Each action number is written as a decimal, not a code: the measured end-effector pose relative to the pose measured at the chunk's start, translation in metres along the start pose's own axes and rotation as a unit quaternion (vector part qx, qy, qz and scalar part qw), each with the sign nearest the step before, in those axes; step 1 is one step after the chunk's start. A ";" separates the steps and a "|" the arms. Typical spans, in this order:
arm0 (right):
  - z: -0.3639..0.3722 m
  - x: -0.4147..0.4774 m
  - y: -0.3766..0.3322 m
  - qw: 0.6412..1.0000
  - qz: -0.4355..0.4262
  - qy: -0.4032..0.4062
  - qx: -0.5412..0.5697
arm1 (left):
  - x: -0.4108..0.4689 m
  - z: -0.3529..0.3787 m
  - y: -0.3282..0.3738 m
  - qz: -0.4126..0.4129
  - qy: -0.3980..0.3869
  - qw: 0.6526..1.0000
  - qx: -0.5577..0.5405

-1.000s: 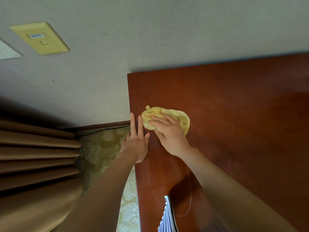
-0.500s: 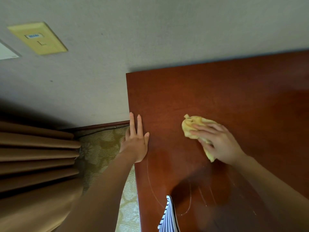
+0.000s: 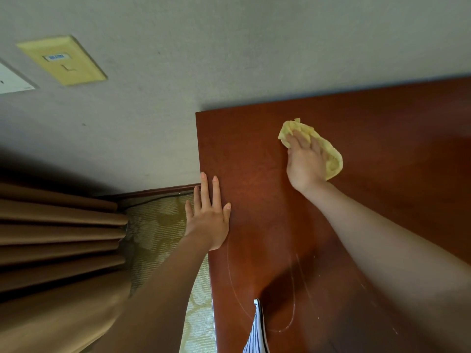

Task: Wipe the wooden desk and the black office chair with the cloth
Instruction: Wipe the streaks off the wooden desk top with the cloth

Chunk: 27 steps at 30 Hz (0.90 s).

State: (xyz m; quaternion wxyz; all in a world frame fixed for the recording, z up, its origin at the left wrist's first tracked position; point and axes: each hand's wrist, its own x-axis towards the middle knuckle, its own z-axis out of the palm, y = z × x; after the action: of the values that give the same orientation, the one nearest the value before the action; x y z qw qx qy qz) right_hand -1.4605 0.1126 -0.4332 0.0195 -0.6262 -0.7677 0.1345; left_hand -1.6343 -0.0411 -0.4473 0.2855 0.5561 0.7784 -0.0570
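Observation:
The reddish-brown wooden desk fills the right half of the view, its back edge against the wall. A crumpled yellow cloth lies on it near the back, and my right hand presses flat on top of the cloth. My left hand rests open on the desk's left edge, fingers spread and pointing toward the wall. Faint curved wipe marks show on the desk surface near me. The black office chair is out of view.
A grey wall rises behind the desk, with a yellowish wall plate at the upper left. Brown curtains hang at the left over patterned carpet. A striped bit of clothing shows at the bottom edge.
My right hand has swept the cloth from the desk's left edge to the right, then away from me toward the wall. My left hand has stayed on the edge.

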 end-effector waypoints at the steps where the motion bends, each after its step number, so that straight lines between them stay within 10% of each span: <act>1: 0.003 -0.001 -0.007 1.000 -0.003 -0.006 -0.006 | 0.000 0.000 0.000 -0.001 0.001 1.000 0.000; 19: 0.019 -0.150 -0.010 0.949 -0.306 -0.021 0.073 | -0.010 -0.011 -0.012 0.048 0.037 0.988 0.139; 27: 0.007 -0.206 0.068 0.954 -0.275 -0.080 0.089 | -0.056 -0.005 -0.012 0.125 -0.037 0.975 0.178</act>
State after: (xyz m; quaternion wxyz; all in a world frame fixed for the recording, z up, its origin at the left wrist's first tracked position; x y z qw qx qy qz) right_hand -1.3530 -0.0753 -0.4275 0.0497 -0.3735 -0.8942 0.2418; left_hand -1.6344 -0.0902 -0.4170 0.2158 0.6882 0.6692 -0.1788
